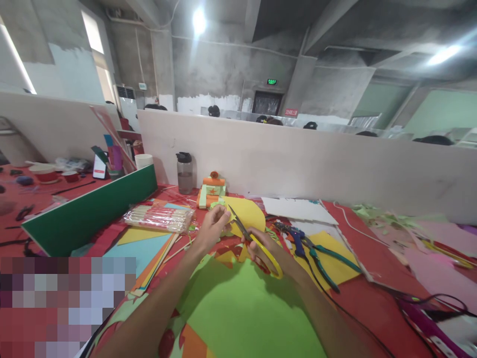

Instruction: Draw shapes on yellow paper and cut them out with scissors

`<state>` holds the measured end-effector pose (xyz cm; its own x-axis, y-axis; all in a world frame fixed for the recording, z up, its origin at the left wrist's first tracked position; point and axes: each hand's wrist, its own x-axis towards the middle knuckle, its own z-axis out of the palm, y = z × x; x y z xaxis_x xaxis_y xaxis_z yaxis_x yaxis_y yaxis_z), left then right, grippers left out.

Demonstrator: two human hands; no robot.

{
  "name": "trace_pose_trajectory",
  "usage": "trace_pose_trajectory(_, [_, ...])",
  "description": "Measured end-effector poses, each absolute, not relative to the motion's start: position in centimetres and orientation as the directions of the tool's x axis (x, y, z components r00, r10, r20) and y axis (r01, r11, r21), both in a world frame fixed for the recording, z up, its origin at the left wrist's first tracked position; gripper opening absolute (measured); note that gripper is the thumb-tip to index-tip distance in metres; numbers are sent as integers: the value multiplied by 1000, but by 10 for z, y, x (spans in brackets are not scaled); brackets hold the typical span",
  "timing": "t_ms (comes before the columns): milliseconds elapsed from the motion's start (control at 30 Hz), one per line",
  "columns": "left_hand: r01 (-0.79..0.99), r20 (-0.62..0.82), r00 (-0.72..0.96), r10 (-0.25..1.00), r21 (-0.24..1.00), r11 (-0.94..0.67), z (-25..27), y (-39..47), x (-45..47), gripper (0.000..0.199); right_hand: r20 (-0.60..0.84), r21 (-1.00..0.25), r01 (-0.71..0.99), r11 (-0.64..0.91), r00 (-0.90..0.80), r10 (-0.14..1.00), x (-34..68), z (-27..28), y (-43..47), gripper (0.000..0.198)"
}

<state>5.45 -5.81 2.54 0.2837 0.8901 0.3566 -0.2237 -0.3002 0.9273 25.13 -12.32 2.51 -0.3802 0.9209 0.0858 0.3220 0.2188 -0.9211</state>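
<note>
In the middle of the head view, my right hand (263, 248) grips a pair of scissors (271, 259) with yellow handles. Their dark blades are parted and point up and to the left, in front of a curled sheet of yellow paper (251, 211). My left hand (214, 226) is closed at the left edge of this paper, close to the scissor tips; the exact pinch is partly hidden. Beneath both forearms lies a large sheet of green paper (246, 308). Behind my left hand stands a small orange and pale green paper model (212, 191).
To the right lie teal-handled pliers (322, 268), a blue glue gun (297, 238) with a cord, and white boards (300, 210). On the left are a bag of wooden sticks (159, 218), a green divider (97, 211) and a water bottle (185, 174). A white partition (298, 164) runs behind.
</note>
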Motion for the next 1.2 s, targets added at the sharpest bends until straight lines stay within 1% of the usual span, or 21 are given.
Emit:
trace_pose_trajectory(100, [-209, 354, 277, 893, 930, -304, 25, -58, 54, 32, 87, -918, 328, 223, -381, 920, 250, 28, -125, 62])
trace_pose_trajectory(267, [-194, 352, 275, 895, 932, -307, 25, -57, 53, 32, 101, -926, 304, 222, -367, 925, 249, 28, -125, 50])
trace_pose_trajectory(367, [-200, 341, 266, 901, 934, -295, 27, -57, 53, 33, 96, -927, 310, 214, -355, 930, 249, 27, -124, 48])
trace_pose_trajectory(500, [-229, 335, 257, 907, 932, -280, 28, -58, 55, 35, 70, -939, 296, 177, -338, 938, 249, 25, -124, 49])
trace_pose_trajectory(700, [-242, 348, 270, 898, 927, -286, 28, -58, 55, 32, 110, -930, 311, 196, -273, 956, 244, 25, -125, 53])
trace_pose_trajectory(800, [-237, 341, 272, 900, 930, -281, 28, -58, 54, 29, 111, -931, 309, 197, -274, 955, 242, 27, -126, 51])
trace_pose_trajectory(1033, [-263, 337, 272, 901, 927, -268, 27, -58, 55, 31, 106, -937, 293, 189, -279, 955, 243, 29, -126, 53])
trace_pose_trajectory(1200, [-255, 346, 281, 895, 926, -278, 26, -57, 54, 32, 126, -920, 324, 221, -289, 949, 246, 26, -124, 56])
